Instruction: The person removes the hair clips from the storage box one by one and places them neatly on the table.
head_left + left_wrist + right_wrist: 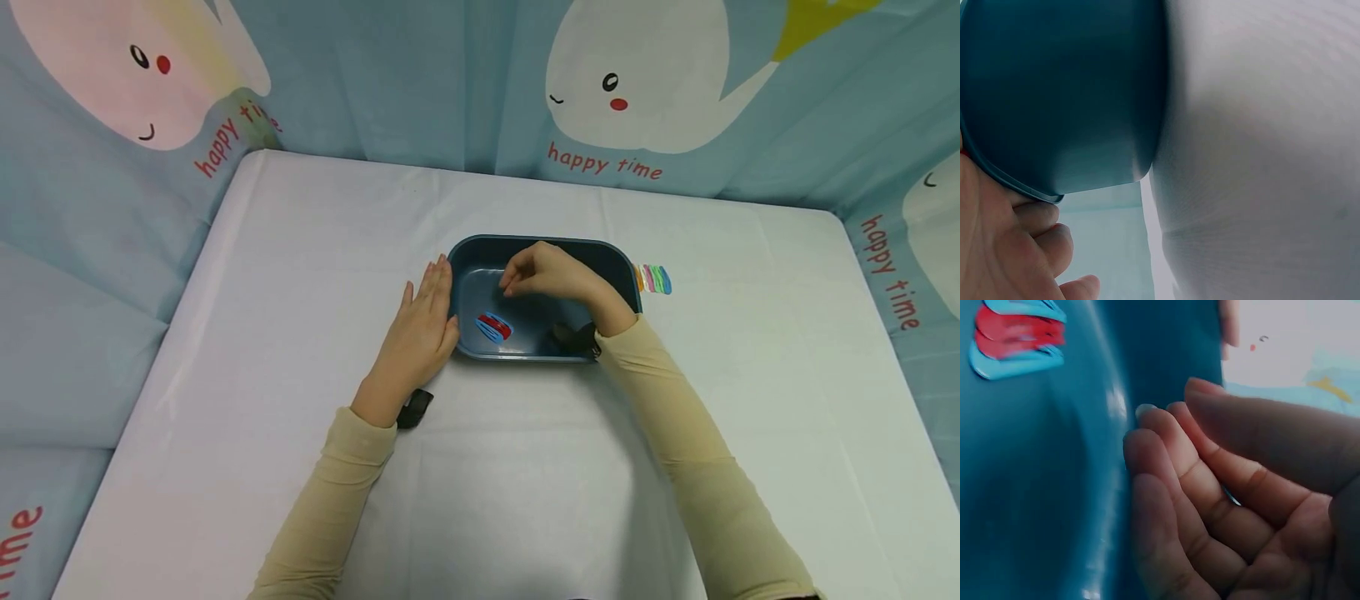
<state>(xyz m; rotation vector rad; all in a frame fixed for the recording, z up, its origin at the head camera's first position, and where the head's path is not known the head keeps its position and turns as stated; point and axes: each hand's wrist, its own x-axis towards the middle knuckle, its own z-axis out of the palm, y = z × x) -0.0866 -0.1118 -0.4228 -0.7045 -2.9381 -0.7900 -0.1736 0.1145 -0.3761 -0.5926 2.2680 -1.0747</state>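
A dark blue tray [540, 359] stands on the table. Inside it, toward the left, lie several blue and red snap hair clips [494, 327], seen closer in the right wrist view as a small group of clips [1019, 337]. My left hand [417, 337] touches the tray's left rim with its fingers straight; in the left wrist view the left hand [1004, 244] is at the rim. Over the tray's interior is my right hand [551, 273], its fingers loosely bent. The right wrist view shows that right hand [1229, 494] with thumb and fingers apart, holding nothing.
Just right of the tray, a row of thin colourful pieces [654, 279] in orange, white, pink, green and blue lies on the white tablecloth [315, 250]. A light blue curtain [412, 75] with whale prints hangs behind and beside the table.
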